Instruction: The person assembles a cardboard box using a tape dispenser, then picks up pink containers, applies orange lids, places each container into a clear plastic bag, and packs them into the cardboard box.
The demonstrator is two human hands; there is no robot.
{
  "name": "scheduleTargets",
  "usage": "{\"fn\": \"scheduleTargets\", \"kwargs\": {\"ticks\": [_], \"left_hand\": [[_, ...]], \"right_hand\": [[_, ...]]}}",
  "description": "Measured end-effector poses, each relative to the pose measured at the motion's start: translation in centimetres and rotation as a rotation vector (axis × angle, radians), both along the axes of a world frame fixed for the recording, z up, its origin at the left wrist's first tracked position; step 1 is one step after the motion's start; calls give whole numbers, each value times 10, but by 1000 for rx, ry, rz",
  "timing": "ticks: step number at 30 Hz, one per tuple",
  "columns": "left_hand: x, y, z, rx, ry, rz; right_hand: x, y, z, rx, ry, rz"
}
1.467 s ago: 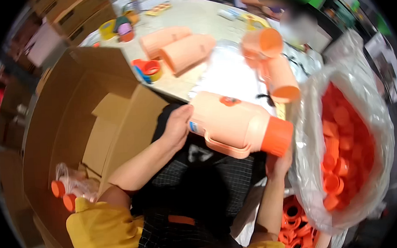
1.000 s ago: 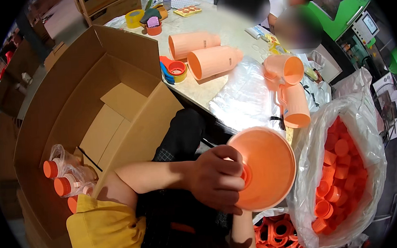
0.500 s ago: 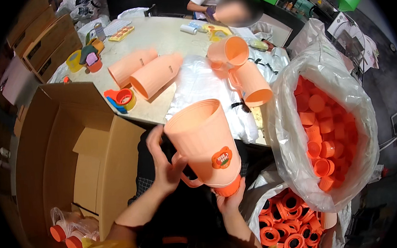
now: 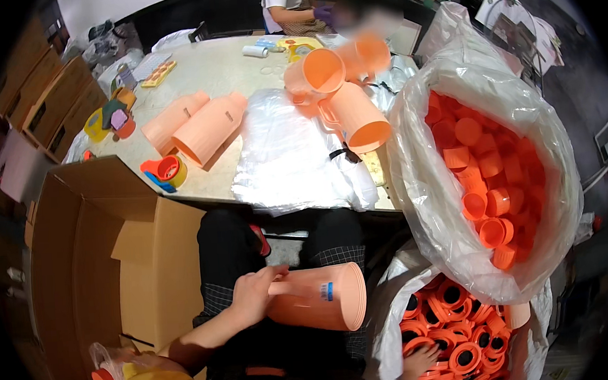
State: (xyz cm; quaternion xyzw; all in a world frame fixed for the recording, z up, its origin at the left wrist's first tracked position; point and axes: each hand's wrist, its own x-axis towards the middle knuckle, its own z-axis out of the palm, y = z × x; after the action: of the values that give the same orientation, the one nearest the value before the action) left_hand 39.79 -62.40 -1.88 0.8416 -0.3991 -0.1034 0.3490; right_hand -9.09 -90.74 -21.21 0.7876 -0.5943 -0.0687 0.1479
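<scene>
Across my lap lies a peach plastic jug (image 4: 324,297), on its side with its wide rim to the right and a small blue label facing up. My left hand (image 4: 253,295) is closed round its handle, at the left end; the far end is hidden by my hand and arm. Down at the lower right, my right hand (image 4: 419,364) is in a lined bag among orange ring-shaped lids (image 4: 465,356) with black centres. Its fingers look spread over the lids, and none is plainly gripped.
A cardboard box (image 4: 129,235) stands open at left. On the table (image 4: 206,63) are two peach bottle-shaped jugs (image 4: 206,130), more jugs (image 4: 355,117), clear plastic bags (image 4: 288,156) and tape rolls (image 4: 170,170). A big bag of orange caps (image 4: 482,151) is at right. A co-worker (image 4: 293,9) sits opposite.
The jug has gone from upright between both hands to lying across my lap in my left hand. My right hand has left its capped base and moved right into the lid bag. Another jug appears across the table.
</scene>
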Motion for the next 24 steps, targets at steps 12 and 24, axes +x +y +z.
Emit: {"fn": "scheduleTargets", "kwargs": {"ticks": [12, 24], "left_hand": [[6, -20, 46, 37, 213, -425], [8, 0, 13, -282, 658, -305]], "right_hand": [[-65, 8, -10, 312, 48, 132], [245, -30, 236, 530, -1426, 441]]}}
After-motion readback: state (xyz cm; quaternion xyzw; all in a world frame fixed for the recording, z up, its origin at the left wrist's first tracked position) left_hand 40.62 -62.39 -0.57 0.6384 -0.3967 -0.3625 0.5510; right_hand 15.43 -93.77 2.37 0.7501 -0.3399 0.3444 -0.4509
